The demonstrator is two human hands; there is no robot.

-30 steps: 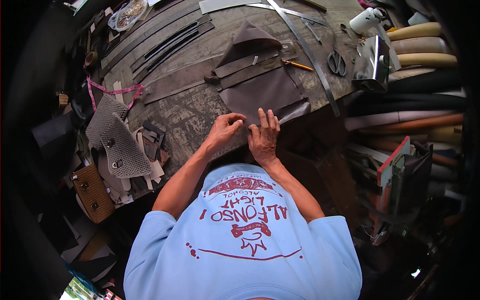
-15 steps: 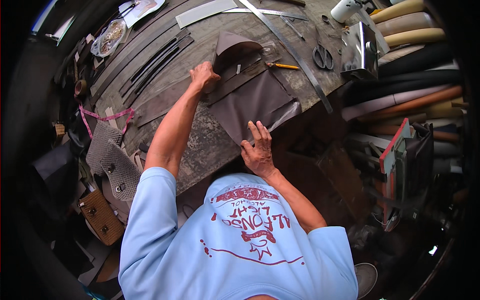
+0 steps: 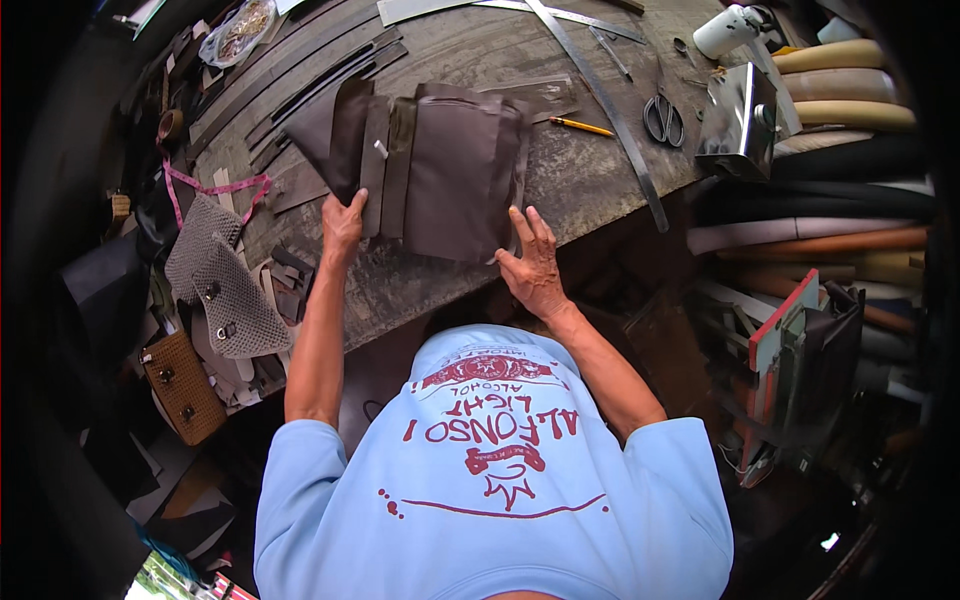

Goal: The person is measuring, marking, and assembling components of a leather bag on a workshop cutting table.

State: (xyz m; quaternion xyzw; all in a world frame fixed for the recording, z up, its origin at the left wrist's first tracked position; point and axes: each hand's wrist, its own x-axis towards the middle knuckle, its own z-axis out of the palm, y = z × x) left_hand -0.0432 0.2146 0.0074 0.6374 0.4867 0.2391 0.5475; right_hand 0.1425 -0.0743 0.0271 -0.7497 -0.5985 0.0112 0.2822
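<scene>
A dark brown leather panel (image 3: 462,180) lies near the front edge of the worktable, with two narrow strips (image 3: 388,165) across it and a loose flap (image 3: 335,135) folded up at its left. A small white piece (image 3: 380,150) sits on one strip. My left hand (image 3: 343,228) is closed on the panel's lower left edge, below the flap. At the lower right corner, my right hand (image 3: 535,265) touches the leather edge, thumb and fingers apart and stretched.
Right of the panel lie a yellow pencil (image 3: 582,127), a long metal ruler (image 3: 610,115) and scissors (image 3: 664,120). A metal can (image 3: 738,120) and rolls of material (image 3: 820,190) are at the right. Dark strips (image 3: 300,100), a pink tape measure (image 3: 218,188) and woven pieces (image 3: 215,280) are at the left.
The leather panel has turned and shifted left, away from the pencil. My left hand has come nearer and to the left; my right hand has moved slightly right along with the corner.
</scene>
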